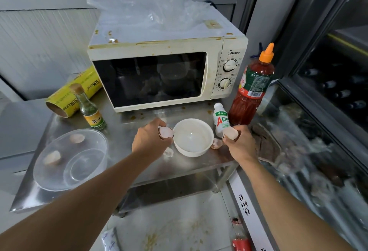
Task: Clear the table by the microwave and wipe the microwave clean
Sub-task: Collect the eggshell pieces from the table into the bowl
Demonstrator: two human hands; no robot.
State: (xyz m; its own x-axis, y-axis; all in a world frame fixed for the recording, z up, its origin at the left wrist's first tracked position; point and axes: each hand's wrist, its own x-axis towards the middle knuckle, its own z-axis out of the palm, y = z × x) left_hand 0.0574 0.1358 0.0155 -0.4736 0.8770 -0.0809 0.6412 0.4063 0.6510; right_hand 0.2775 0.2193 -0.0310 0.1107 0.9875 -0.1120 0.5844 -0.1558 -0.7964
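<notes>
A stained cream microwave (159, 67) stands at the back of the steel table (111, 163), its door closed. In front of it sits a white bowl (192, 137). My left hand (149, 139) grips an eggshell half (165, 132) just left of the bowl. My right hand (240, 144) grips another eggshell half (230, 133) to the bowl's right. Two more shell pieces lie on the table, one (168, 152) below my left hand and one (216, 143) between the bowl and my right hand.
A clear plastic bowl (71, 159) holding two shells sits at the left front. Behind it stand a small green bottle (89, 109) and a yellow wrap roll (73, 93). A white drink bottle (220, 119) and red sauce bottle (252, 87) stand right. Clear plastic (151, 7) lies on the microwave.
</notes>
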